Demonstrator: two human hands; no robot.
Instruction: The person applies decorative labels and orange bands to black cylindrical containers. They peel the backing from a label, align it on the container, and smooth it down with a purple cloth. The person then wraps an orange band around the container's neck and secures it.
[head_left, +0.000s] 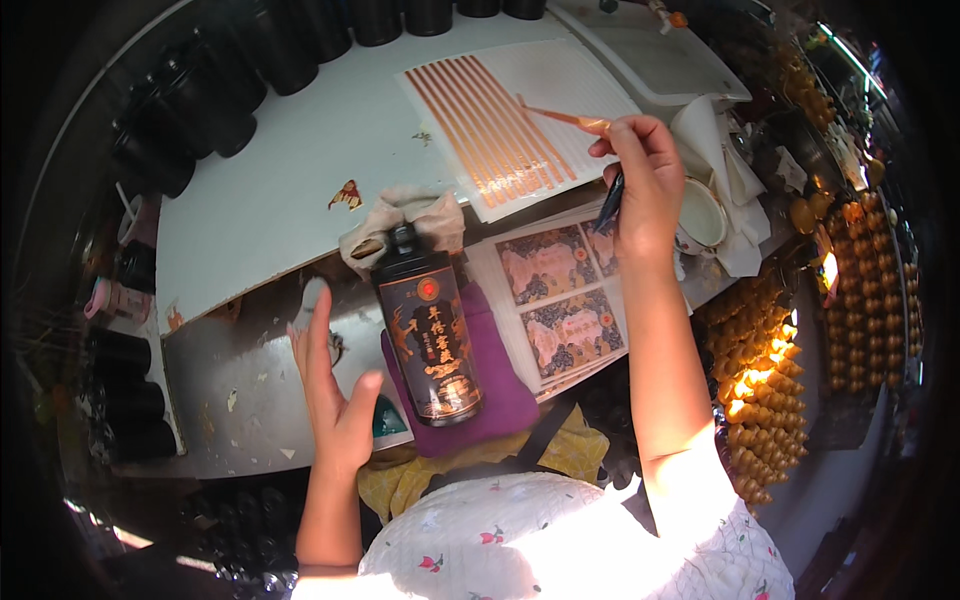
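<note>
A black bottle (430, 325) with a gold-and-red label lies on its side on a purple cloth (497, 385), its neck resting on a crumpled rag (405, 215). My left hand (335, 385) hovers open just left of the bottle, fingers spread, holding nothing. My right hand (645, 180) is raised over the bench and pinches a thin copper-coloured strip (560, 117) between fingertips; a dark pen-like tool (610, 203) is tucked in the same hand. The strip hangs over a white sheet (520, 125) carrying several copper strips.
Printed label sheets (565, 295) lie right of the bottle. Rows of black bottles (215, 95) stand at the back left and along the left edge. A white dish (700, 215) and tissues sit far right, next to racks of gold bottle caps (770, 370).
</note>
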